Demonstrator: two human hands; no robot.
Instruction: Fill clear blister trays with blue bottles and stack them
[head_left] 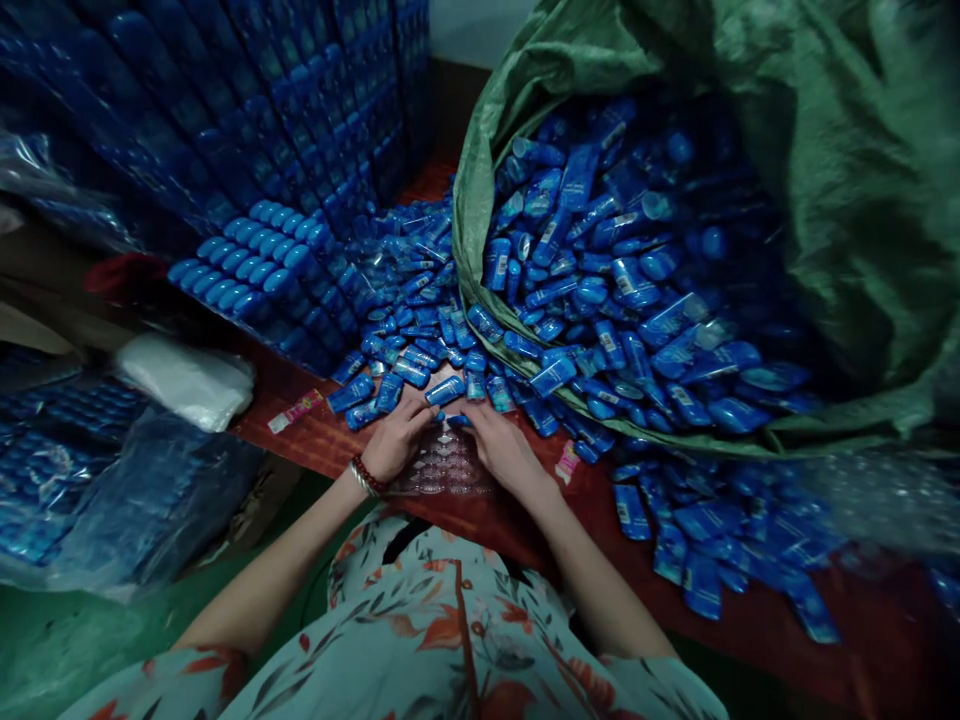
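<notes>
My left hand point(397, 437) and my right hand point(506, 445) meet over a clear plastic tray point(454, 468) with rows of moulded hollows, near the table's front edge. The fingers of each hand are closed on a small blue bottle at the tray's far end; only bits of these bottles show past the fingertips. Just beyond the hands lies a loose blue bottle point(445, 390) on its side. More bottles, such as a blue bottle point(390, 392) on the left, lie close around. A bead bracelet point(365, 476) is on my left wrist.
A large green sack point(480, 120) spills blue bottles point(622, 280) onto the red-brown table point(289, 440). At left stand a block of upright bottles point(255, 260) and tall stacks point(285, 100). White plastic bags point(187, 380) lie by the left edge. More bottles point(720, 540) are heaped at right.
</notes>
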